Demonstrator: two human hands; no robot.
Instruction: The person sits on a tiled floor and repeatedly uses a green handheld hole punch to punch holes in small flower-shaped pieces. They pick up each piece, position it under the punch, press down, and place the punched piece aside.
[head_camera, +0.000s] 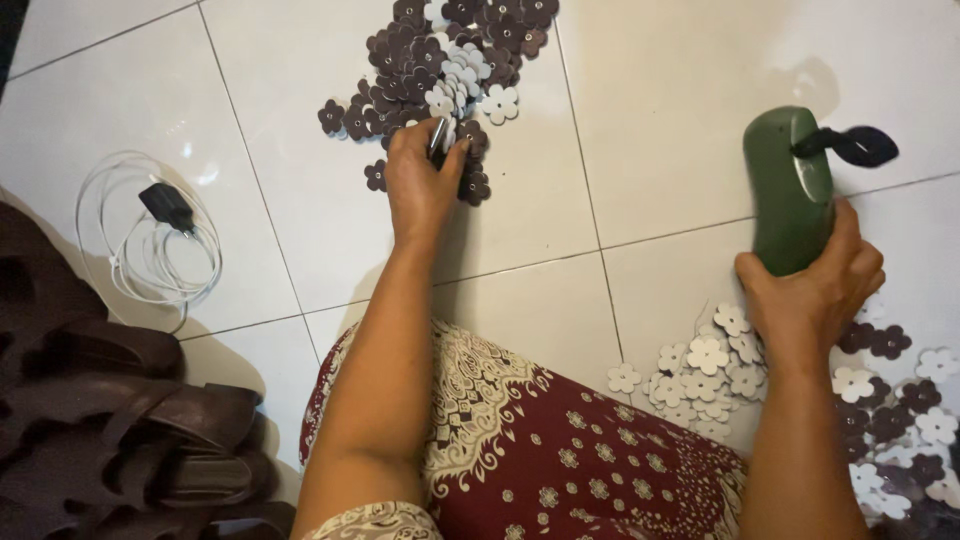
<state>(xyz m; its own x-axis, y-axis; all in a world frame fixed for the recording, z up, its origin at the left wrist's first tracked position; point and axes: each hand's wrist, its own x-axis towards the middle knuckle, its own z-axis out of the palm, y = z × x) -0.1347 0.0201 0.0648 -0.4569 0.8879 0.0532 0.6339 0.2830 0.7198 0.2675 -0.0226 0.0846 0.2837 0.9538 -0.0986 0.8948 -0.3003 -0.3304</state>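
On white tiles, two hands: left (425, 180) grips flower cutouts (445, 135); right (810, 285), one green tool (790, 190).

White tiled floor (250, 90) bearing two heaps of flower-shaped cutouts, far (450, 60) and near right (720, 370), a coiled charger cable (150, 235), and dark sandals (110, 410).

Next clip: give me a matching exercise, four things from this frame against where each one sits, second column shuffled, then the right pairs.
Things:
1. green handheld tool
2. white cable with black plug
3. dark straps
4. pile of mostly dark flower cutouts

Places:
A. lower left corner, on the floor
B. top centre, where the left hand reaches
C. on the tiles at the left, loosely coiled
D. gripped in the right hand

Pairs: 1-D, 2-C, 3-A, 4-B
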